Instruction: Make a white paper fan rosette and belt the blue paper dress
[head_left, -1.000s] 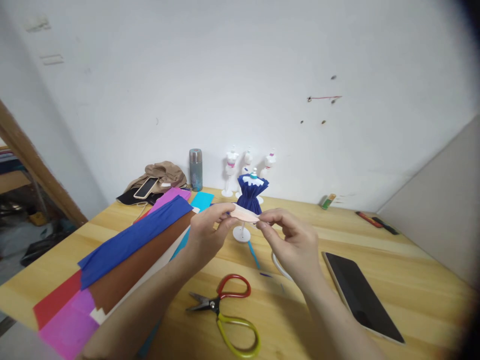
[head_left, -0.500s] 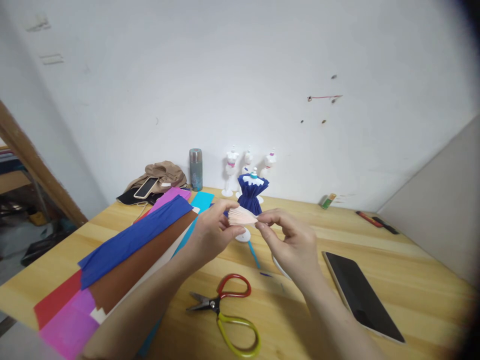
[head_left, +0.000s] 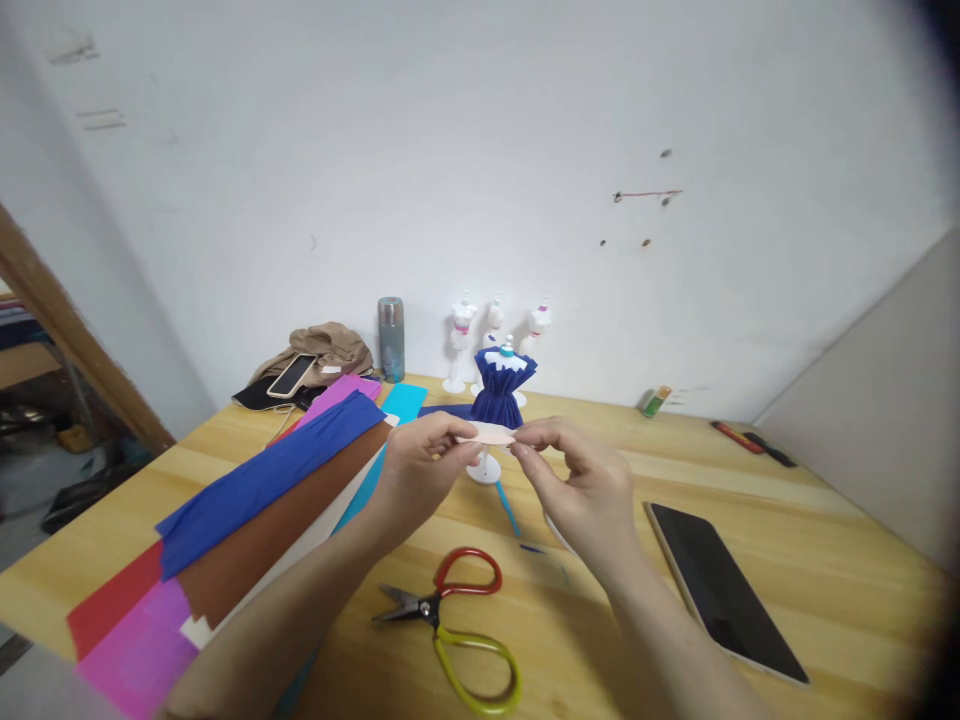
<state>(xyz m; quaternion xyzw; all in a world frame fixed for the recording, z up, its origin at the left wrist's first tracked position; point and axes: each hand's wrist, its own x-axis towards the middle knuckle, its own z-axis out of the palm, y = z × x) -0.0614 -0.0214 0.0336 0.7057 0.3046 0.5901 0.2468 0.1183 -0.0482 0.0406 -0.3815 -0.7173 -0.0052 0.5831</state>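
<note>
Between my two hands is a small pale pink piece of crepe paper [head_left: 489, 433], seen as a narrow, pointed oval. My left hand [head_left: 427, 465] pinches its left end between thumb and fingers. The right end is pinched in my right hand [head_left: 577, 475]. Just behind the paper stands a mini mannequin in a pleated dark blue paper dress [head_left: 501, 390], with a teal band at its neck. Its round white base [head_left: 484, 469] shows below the paper. Scissors [head_left: 431, 608] with one red and one yellow handle lie spread on the table below my hands.
Coloured crepe paper sheets [head_left: 277, 480] are layered at the left. Several white mannequins [head_left: 463, 325] and a thermos [head_left: 391, 340] stand by the wall. A tablet [head_left: 727, 590] lies at the right, a glue stick [head_left: 657, 402] behind it. A phone [head_left: 292, 376] rests on brown cloth.
My left fingers have shifted on the pink paper. Its fanned, pleated left end has been gathered into a pinch, so the piece is now narrow at both ends. My right hand stays put.
</note>
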